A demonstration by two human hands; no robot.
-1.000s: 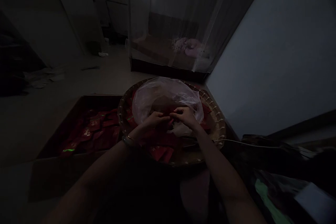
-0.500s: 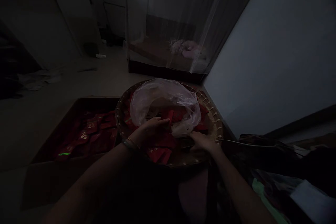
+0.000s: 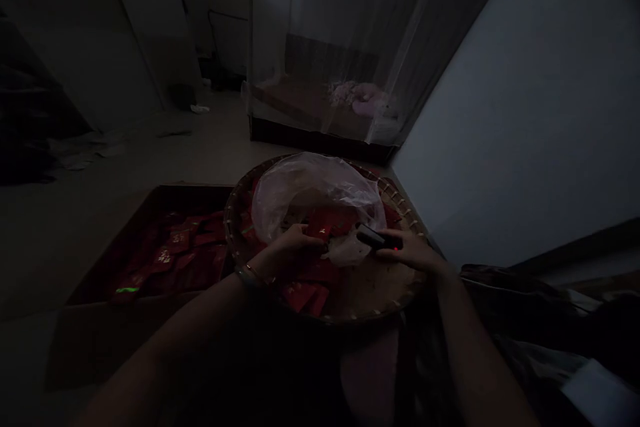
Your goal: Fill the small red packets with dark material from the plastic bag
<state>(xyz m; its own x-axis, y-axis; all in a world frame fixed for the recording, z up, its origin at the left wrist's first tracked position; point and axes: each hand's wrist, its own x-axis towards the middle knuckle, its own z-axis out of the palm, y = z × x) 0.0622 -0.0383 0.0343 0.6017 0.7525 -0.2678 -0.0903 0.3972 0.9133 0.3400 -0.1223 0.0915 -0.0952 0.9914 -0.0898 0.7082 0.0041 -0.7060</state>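
Note:
My left hand (image 3: 293, 243) is closed on a small red packet (image 3: 320, 233) with pale print, held over the round woven basket (image 3: 415, 223). In my right hand (image 3: 413, 252) is a dark handheld device (image 3: 375, 238) with a pale flat face at its front end and a small glowing red light. The tip of the device points left toward the packet, with a gap between them. A clear plastic bag (image 3: 315, 177) lies open in the basket, behind and around my hands. More red packets (image 3: 307, 293) lie in the basket below my left hand.
Left of the basket stands an open cardboard box (image 3: 80, 300) holding several red packets (image 3: 167, 257). A white wall (image 3: 540, 113) rises on the right. Behind is a netted bed (image 3: 320, 97). Dark bags and cloth lie at lower right.
My right hand has lifted from the basket with the dark device, whose red light now shows. The white cord near it is no longer visible. My left hand keeps its packet, its printed face now showing.

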